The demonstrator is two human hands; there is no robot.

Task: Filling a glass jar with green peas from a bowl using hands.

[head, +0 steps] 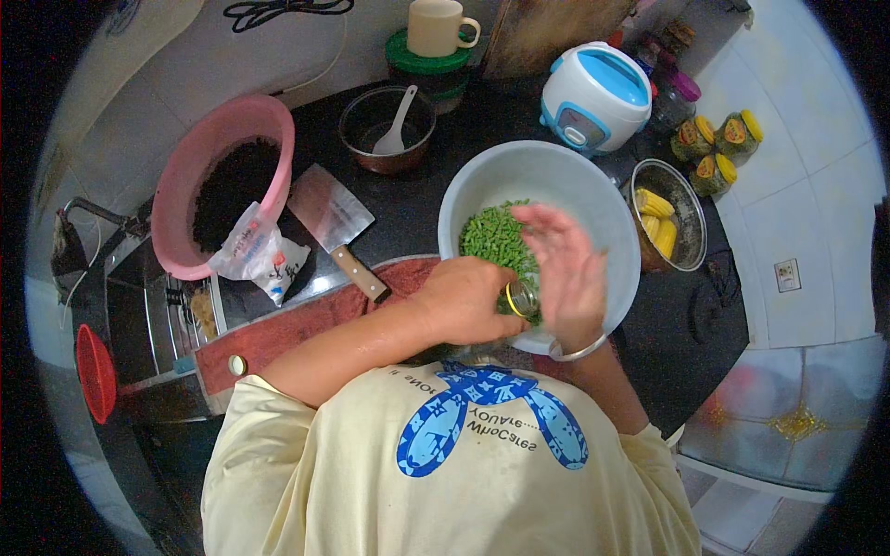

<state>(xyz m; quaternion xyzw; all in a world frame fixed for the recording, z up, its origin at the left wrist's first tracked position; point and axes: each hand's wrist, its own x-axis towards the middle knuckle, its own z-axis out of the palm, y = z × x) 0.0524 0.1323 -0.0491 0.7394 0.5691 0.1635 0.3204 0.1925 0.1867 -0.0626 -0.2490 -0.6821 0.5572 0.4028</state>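
Note:
My left hand [469, 302] is closed around a glass jar [523, 299], which lies tilted over the near side of a large pale plastic basin [622, 257]. Chopped green beans [494, 233] fill the left part of the basin's bottom. Over the beans and just right of the jar is my right hand [564, 271], blurred, its fingers apart and a bangle at the wrist; nothing shows in it. A jar lid [237, 365] rests on the red cloth [257, 344] near my left elbow.
Left of the basin lie a cleaver [332, 208] and a white plastic bag [268, 257] against a pink basin [163, 201]. Behind are a pot [354, 149] with a rice paddle and a rice cooker [591, 97]. Rightward stand a metal bowl [697, 229] of corn and several filled jars [713, 174].

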